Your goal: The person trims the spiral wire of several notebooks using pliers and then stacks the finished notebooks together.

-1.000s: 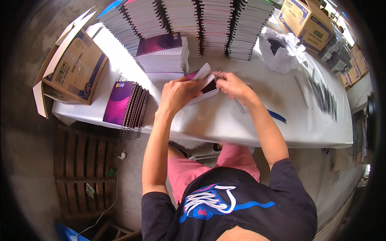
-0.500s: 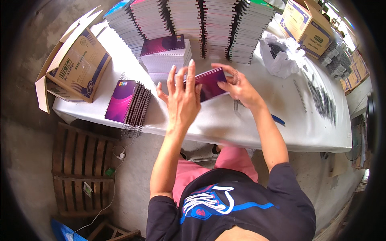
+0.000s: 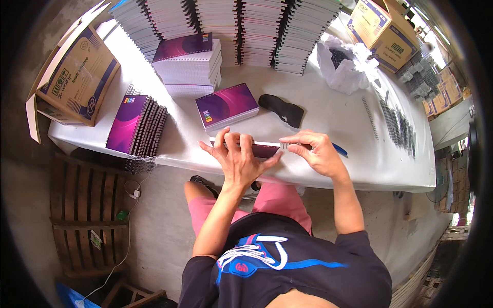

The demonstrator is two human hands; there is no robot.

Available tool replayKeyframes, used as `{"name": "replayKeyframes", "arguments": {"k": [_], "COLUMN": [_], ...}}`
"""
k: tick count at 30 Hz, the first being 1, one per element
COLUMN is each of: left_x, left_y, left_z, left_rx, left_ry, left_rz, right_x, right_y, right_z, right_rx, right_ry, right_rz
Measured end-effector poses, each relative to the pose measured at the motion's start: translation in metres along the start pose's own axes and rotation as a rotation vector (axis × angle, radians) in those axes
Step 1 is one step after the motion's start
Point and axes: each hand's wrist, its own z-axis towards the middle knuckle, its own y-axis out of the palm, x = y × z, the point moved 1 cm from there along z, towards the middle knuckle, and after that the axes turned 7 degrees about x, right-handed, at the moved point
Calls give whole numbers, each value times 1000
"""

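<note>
My left hand (image 3: 238, 160) is closed on a small purple-covered notebook (image 3: 264, 151) near the table's front edge, fingers over its top and thumb along its near side. At the notebook's right end, my right hand (image 3: 319, 155) pinches a short piece of metal wire binding (image 3: 285, 146) between thumb and fingertips. Whether the wire sits in the punched holes is too small to tell. Just beyond my hands lies a thin stack of purple-covered pads (image 3: 226, 104). Beside it is a black, rounded, flat object (image 3: 282, 111).
Wire-bound purple notebooks (image 3: 134, 127) are piled at left by an open carton (image 3: 79, 77). Tall notebook stacks (image 3: 215, 31) line the back, with unbound pads (image 3: 187, 64) before them. Loose wire bindings (image 3: 398, 128), a plastic bag (image 3: 341, 66) and a blue tool (image 3: 340, 150) lie right.
Both hands have come down toward the table's front edge with the notebook, which now lies flatter. My right hand has shifted to its right end. The pads and black object behind are uncovered.
</note>
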Motion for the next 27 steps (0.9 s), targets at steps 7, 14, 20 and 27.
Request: {"name": "replayKeyframes", "arguments": {"k": [7,14,20,27], "left_x": [8,3,0,9], "left_y": [3,1,1,4], "left_z": [6,9,9,10], "left_rx": [71,72,36,10], "left_ry": [-13,30,-19,-104], "left_rz": [43,53,70,62], "right_x": [8,8,11,17], "right_y": [9,18,19,18], "right_z": [9,14,18,17], "right_rx": [251,235,274,216], "right_ry": [-222,-324,-364,-443], "right_rz": [6,-33,47,122]}}
